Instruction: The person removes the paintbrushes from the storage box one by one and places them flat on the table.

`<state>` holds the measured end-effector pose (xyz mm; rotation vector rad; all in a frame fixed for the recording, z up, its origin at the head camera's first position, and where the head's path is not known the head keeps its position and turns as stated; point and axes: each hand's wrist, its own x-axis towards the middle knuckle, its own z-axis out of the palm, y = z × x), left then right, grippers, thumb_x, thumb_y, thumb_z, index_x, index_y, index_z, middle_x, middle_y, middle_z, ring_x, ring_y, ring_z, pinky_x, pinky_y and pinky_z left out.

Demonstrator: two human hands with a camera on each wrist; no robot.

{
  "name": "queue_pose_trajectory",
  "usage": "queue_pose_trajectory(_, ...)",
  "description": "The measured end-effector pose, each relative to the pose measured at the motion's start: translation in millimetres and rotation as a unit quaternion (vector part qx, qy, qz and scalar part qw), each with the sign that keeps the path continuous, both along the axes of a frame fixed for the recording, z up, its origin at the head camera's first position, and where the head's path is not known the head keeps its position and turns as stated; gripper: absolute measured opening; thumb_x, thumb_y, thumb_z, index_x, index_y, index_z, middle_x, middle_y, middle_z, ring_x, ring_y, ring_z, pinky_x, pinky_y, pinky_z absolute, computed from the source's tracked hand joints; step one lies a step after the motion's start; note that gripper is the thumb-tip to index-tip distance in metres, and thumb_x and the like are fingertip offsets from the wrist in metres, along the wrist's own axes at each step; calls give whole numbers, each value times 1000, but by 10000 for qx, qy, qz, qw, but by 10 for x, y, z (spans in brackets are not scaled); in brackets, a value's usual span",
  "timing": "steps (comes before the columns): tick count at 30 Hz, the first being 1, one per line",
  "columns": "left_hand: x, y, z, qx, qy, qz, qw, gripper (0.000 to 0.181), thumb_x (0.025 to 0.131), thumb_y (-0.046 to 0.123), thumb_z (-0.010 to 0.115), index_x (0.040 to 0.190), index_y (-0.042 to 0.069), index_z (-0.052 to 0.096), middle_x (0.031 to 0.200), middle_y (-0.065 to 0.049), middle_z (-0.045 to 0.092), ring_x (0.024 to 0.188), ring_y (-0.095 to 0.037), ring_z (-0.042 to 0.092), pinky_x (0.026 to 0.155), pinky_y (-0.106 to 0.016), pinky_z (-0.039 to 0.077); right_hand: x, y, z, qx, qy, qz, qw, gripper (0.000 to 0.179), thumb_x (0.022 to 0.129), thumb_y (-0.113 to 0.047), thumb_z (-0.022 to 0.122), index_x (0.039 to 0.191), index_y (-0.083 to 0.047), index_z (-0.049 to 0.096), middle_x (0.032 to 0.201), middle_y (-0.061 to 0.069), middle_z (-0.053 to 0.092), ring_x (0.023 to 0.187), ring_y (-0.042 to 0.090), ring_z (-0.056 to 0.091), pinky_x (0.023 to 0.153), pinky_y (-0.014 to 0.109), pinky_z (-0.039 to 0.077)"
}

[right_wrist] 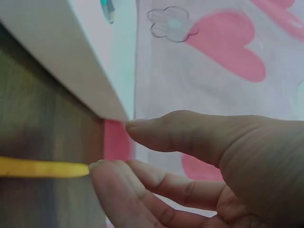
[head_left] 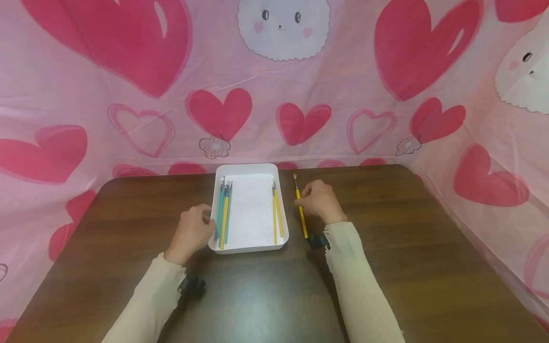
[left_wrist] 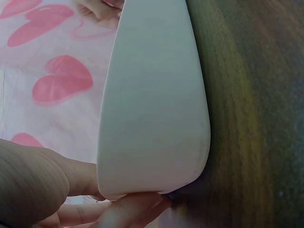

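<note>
A white tray [head_left: 249, 248] holds several paintbrushes. Along its left side, green-handled brushes [head_left: 220, 214] lie with a yellow one [head_left: 224, 221]; two thin yellow brushes [head_left: 276, 209] lie along the right. My left hand [head_left: 193, 233] grips the tray's left edge, the thumb at the rim and fingers against the outer wall [left_wrist: 152, 104]. To the right of the tray, a yellow paintbrush [head_left: 302, 216] lies on the table, bristles pointing away. Over it is my right hand [head_left: 319, 200], fingertips [right_wrist: 107, 175] right at the yellow handle [right_wrist: 42, 168], thumb held apart from them.
The brown wooden table [head_left: 257, 295] has rounded far corners. A pink cloth with red hearts [head_left: 304, 124] hangs behind it and along both sides. Dark wrist cameras [head_left: 318, 241] sit under both sleeves, close over the tabletop.
</note>
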<state>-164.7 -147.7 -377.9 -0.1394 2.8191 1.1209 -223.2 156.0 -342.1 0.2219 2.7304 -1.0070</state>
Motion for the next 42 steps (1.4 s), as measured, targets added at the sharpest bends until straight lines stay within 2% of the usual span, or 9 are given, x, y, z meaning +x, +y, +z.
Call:
queue_pose_trajectory(6,-5,4,0,-20,17,-13,10000,45,98,14,61,139,-2,55,129,-25,65,111,-41,67,96,-58,57,68,-132,80,-94,335,122,9993,21,89,-22,77,102,-6,70,96,12,73,75,22,72,70,33,59)
queue_pose_trajectory(13,-5,-3,-7,18,-28,16,10000,45,98,14,60,140,-2,54,129,-24,65,110,-40,67,96,-58,57,116,-353,62,23,609,477,9970,18,90,-20,74,101,-5,73,91,12,73,74,23,68,63,32,57)
queue_pose_trajectory(16,-4,-9,-9,36,-22,15,10000,46,98,14,60,140,-2,54,129,-25,65,110,-40,67,96,-58,57,132,-436,44,112,825,750,9937,20,89,-20,74,101,-4,74,94,11,74,77,23,66,65,33,58)
queue_pose_trajectory(19,-4,-10,-9,39,-32,28,10000,46,98,14,60,141,-2,53,130,-25,64,111,-40,67,96,-58,57,154,-512,15,234,1039,1002,9893,22,88,-19,76,101,-2,75,100,11,75,86,26,67,74,37,59)
queue_pose_trajectory(22,-5,-7,-8,34,-51,42,10000,46,98,14,60,141,-2,54,130,-24,65,111,-40,67,97,-58,57,191,-599,-20,362,1067,1211,9862,26,88,-19,76,104,2,75,107,14,75,96,30,68,83,42,60)
queue_pose_trajectory(25,-4,1,-5,19,-62,51,10000,46,98,14,60,140,-2,54,129,-24,65,111,-39,67,97,-58,57,234,-699,-65,425,838,1308,9869,27,88,-19,76,100,5,72,97,14,72,86,29,66,73,39,59)
queue_pose_trajectory(30,-9,4,-11,19,-53,43,10000,46,98,14,60,140,-1,54,131,-24,65,112,-40,66,97,-59,56,298,-838,-145,611,559,1213,9892,25,88,-19,78,93,2,65,76,11,59,66,25,56,54,29,47)
queue_pose_trajectory(38,-3,6,-11,60,-95,43,9999,47,98,14,61,142,-1,53,132,-24,63,114,-41,65,98,-59,56,336,-893,-182,701,730,935,9905,20,89,-13,75,97,3,65,84,15,66,64,26,60,49,27,48)
queue_pose_trajectory(42,3,1,-6,79,-101,45,9999,48,98,14,61,142,-1,52,133,-24,63,114,-41,65,98,-59,56,341,-912,-192,684,634,888,9917,23,90,-12,75,103,4,65,92,17,67,67,27,62,48,28,49)
